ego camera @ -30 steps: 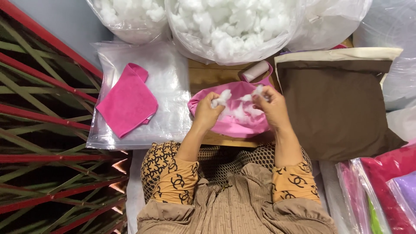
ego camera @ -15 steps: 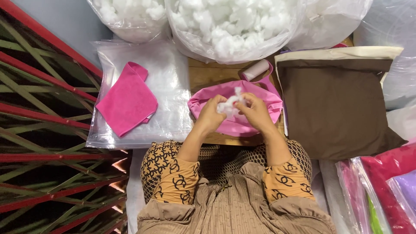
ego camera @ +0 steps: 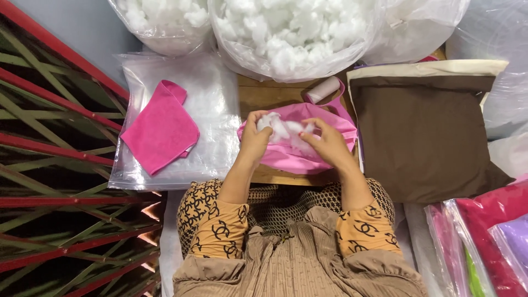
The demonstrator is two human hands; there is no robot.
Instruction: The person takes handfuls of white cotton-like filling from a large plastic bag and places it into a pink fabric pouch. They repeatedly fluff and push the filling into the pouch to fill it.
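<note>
Seen from above, going left to right. At nine o'clock, red metal bars (ego camera: 49, 143) cross over dark ground, closing that side. Next lies a flat clear plastic bag (ego camera: 214, 93) with a folded pink cloth (ego camera: 159, 129) resting on it. At eleven and twelve o'clock stand two clear sacks, a smaller sack (ego camera: 159, 25) and a big sack (ego camera: 291, 36), both full of white stuffing.

In the centre, on a wooden board (ego camera: 264, 93), sits the pink fabric cover (ego camera: 324, 118), its mouth open and white stuffing (ego camera: 280, 127) inside. My left hand (ego camera: 254, 140) curls shut on a tuft of that stuffing at the cover's left edge. My right hand (ego camera: 329, 144) has its fingers partly spread, pressing stuffing down into the cover.

Just beyond the cover, at one o'clock, lies a pale spool (ego camera: 323, 89). At three o'clock a brown cushion (ego camera: 423, 137) touches the cover's right edge. At five o'clock, bagged coloured fabrics (ego camera: 484, 242) crowd the corner. Bare board shows only above and just below the cover.
</note>
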